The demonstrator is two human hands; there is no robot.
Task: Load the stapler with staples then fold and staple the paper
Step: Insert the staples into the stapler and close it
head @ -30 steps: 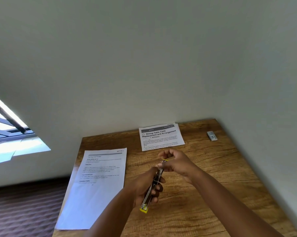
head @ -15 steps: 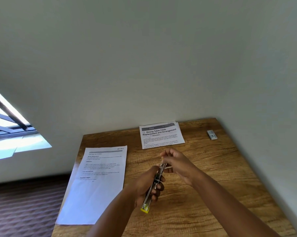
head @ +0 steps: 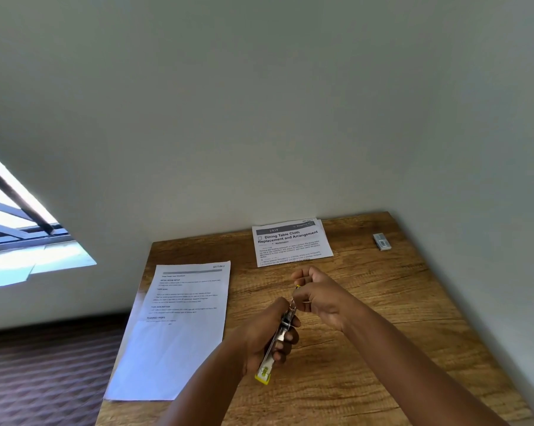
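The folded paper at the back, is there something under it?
Under the folded paper another sheet's edge peeks out at its right side, and below that lies the wooden table. Anything else beneath it is covered.

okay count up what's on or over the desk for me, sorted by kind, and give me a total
Printed paper sheets: 2, one at the left edge, one by the wall
Staplers: 1, held in the left hand
Small grey boxes: 1
Total: 4
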